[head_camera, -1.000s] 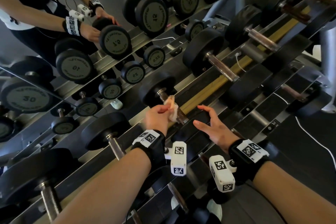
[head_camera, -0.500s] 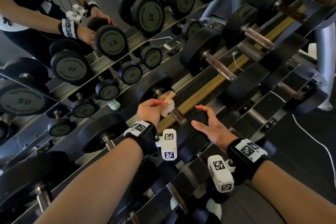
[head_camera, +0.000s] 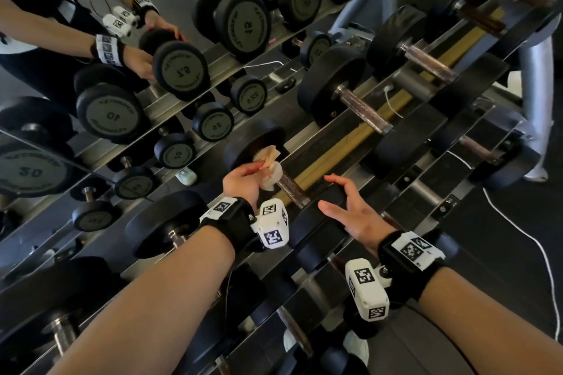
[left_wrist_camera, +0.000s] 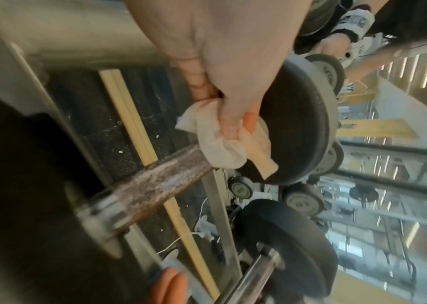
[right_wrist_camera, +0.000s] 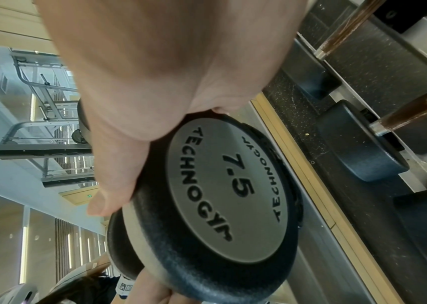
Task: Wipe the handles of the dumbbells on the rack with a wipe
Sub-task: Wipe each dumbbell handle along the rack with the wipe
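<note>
We pinch wipe in left hand against handle | right hand spread, steadying dumbbell head.

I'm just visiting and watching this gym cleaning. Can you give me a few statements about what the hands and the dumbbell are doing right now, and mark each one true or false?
1. The left hand pinches the wipe. True.
2. The wipe sits at the near end of the handle, by the right hand. False: it is at the far end, against the far weight head.
3. The right hand grips the handle. False: its straight fingers rest on the near weight head.
4. That weight head reads 7.5. True.
5. The dumbbell is lifted off the rack. False: it lies on the rack.
</note>
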Available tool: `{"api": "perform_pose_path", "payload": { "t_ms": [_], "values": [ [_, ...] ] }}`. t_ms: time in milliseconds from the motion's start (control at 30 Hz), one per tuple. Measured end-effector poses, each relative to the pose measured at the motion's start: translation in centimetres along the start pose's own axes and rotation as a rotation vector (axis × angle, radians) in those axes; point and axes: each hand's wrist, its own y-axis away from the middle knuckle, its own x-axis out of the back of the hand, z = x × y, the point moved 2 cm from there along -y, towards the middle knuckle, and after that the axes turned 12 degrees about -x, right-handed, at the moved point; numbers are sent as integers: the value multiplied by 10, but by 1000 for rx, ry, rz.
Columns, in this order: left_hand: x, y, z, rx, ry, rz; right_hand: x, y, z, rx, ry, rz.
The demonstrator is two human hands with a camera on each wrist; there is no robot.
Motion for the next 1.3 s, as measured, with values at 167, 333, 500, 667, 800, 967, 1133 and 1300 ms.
{"api": "perform_pose_path", "payload": {
  "t_ms": [167, 333, 500, 667, 800, 967, 1133, 1300],
  "values": [
    [-9, 34, -12, 13, -64, -217, -4, 2, -1, -6, -39, 12],
    [-12, 38, -11, 14, -171, -384, -4, 2, -2, -13, -58, 0],
    [-7, 8, 9, -6, -75, -137, -4, 4, -3, -26, -57, -10],
    [-14, 35, -11, 1, -169, -278, -6, 4, -2, -2, -67, 15],
    [-17, 43, -13, -31, -273, -383, -6, 2, 0, 8, -57, 22],
    [-10, 11, 14, -83, -273, -121, -3, -1, 3, -7, -28, 17],
    [-20, 40, 0, -135, -368, -392, -4, -3, 5, 23, -31, 57],
    [-10, 17, 15, -205, -461, -351, -3, -5, 5, 24, -16, 43]
  ]
}}
